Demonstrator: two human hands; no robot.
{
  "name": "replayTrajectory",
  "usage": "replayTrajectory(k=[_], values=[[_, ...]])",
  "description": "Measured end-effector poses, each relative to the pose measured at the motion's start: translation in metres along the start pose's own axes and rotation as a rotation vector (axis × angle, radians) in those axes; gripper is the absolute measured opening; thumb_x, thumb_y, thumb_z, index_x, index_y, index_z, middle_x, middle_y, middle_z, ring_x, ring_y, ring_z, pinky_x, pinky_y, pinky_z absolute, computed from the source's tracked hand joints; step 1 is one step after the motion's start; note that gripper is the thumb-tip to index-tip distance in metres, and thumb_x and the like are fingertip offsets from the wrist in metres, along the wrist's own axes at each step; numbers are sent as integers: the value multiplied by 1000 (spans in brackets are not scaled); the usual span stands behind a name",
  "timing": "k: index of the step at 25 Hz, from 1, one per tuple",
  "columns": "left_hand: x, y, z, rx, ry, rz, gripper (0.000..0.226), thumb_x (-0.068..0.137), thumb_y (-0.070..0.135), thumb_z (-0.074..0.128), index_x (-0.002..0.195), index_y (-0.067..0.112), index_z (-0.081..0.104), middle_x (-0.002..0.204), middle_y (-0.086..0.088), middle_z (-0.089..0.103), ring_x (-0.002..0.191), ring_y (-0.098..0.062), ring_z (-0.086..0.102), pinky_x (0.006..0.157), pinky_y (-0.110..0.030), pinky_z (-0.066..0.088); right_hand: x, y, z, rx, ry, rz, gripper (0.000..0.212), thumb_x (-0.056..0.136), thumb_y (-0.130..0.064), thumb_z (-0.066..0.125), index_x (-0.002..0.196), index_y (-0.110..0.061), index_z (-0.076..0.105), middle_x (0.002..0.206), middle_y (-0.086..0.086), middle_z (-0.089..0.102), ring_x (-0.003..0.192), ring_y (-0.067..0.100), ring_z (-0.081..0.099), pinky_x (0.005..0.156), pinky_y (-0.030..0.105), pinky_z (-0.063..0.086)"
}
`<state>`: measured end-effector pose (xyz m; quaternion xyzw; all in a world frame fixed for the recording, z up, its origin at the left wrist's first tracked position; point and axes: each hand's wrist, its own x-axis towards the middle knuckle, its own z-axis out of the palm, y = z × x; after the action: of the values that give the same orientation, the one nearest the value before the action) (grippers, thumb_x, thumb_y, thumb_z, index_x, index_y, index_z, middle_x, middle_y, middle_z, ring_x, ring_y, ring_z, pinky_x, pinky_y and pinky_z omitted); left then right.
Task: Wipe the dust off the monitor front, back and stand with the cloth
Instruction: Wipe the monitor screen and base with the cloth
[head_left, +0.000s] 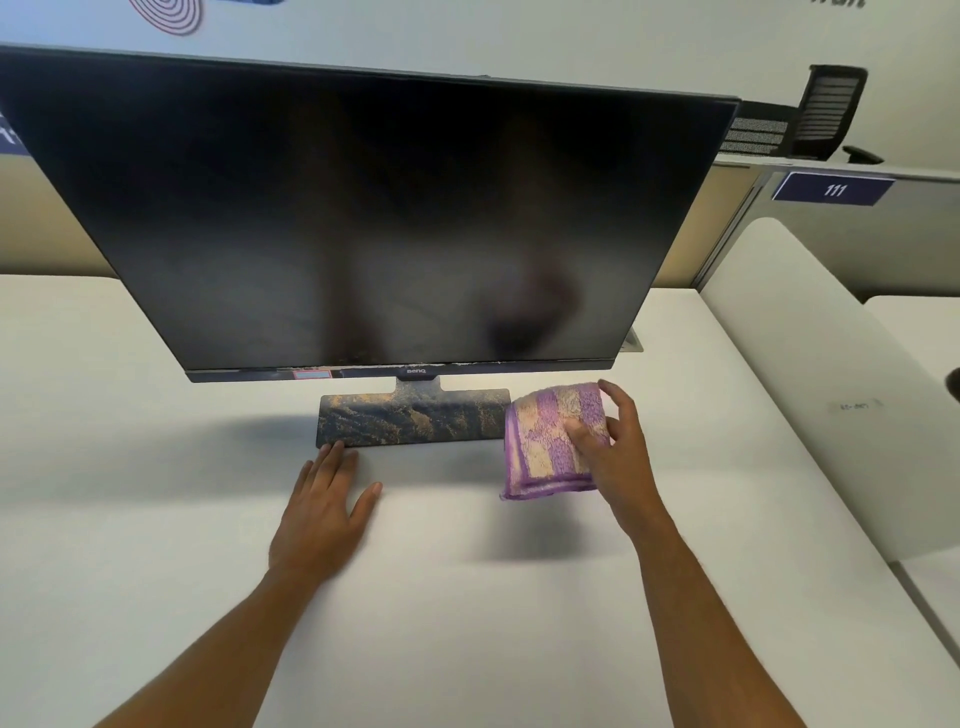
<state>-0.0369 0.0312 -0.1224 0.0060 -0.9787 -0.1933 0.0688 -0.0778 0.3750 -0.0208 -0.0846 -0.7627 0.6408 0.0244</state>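
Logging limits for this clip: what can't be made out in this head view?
- Back of the monitor: faces away from the camera.
- Stand neck: hidden behind the screen.
- Small writing on the table: too small.
- Cloth underside: hidden by its folds and the right hand.

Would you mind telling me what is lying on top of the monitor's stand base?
Patchy tan dust covers the stand base. The left hand has fingertips at its front left edge. The cloth, held by the right hand, hides its right end.

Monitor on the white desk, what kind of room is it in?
Probably an office: the monitor stands on a white desk, with a black mesh chair behind a partition and a numbered sign, 111.
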Motion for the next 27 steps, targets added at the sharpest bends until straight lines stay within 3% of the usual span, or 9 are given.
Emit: replayTrajectory(k=[2,8,10,14,18,21,24,26,27], values=[[0,0,0,0,2,1,77,91,63,23,145,11,41,156,-5,32,147,-17,19,121,-36,13,2,1,1,-47,-44,2,39,91,-40,65,121,-50,43,119,-3,55,98,18,64,62,28,58],[1,-1,0,-4,-5,-4,76,92,63,24,145,12,41,157,-5,31,147,-17,18,121,-36,12,11,17,6,-216,-121,44,5,98,-30,56,101,-30,59,107,-2,59,96,20,60,61,18,51],[0,-2,1,1,-11,-6,76,92,63,23,145,12,41,157,-5,31,148,-17,18,121,-36,12,12,17,5,-217,-179,98,11,93,-23,61,102,-27,64,113,-1,59,100,19,59,63,15,49],[0,0,-1,4,-6,2,76,92,62,24,144,10,42,156,-7,32,147,-19,19,121,-37,13,12,11,-5,-278,-397,142,65,55,-13,68,117,-29,58,130,4,47,110,24,54,68,17,49],[0,3,-3,-4,4,0,76,90,62,24,143,10,44,156,-7,32,147,-20,19,121,-34,11,12,17,-4,-779,-403,-186,80,72,-2,78,138,-25,38,151,0,21,132,19,36,93,3,32],[-1,4,-5,-5,0,-1,75,91,60,25,143,10,43,157,-7,31,148,-19,18,121,-34,10,11,29,1,-848,-295,-298,67,88,-7,67,146,-20,36,157,1,23,136,19,36,83,-12,19],[0,4,-5,0,-6,-3,71,92,57,29,144,10,42,157,-7,30,148,-19,17,121,-33,9,8,20,3,-959,-130,-402,49,94,-26,61,141,-20,47,145,1,46,125,26,50,92,9,38],[0,4,-5,0,-11,-6,71,93,56,30,145,10,41,158,-6,29,148,-18,16,121,-33,8,8,14,4,-1090,-8,-629,47,77,-23,80,120,-10,66,127,13,61,109,34,58,88,34,49],[0,4,-5,-2,-12,-6,71,93,56,30,145,10,41,158,-6,29,148,-18,16,121,-33,8,9,12,3,-1108,71,-729,45,68,-19,85,109,-6,71,117,15,65,101,36,60,81,36,51]])
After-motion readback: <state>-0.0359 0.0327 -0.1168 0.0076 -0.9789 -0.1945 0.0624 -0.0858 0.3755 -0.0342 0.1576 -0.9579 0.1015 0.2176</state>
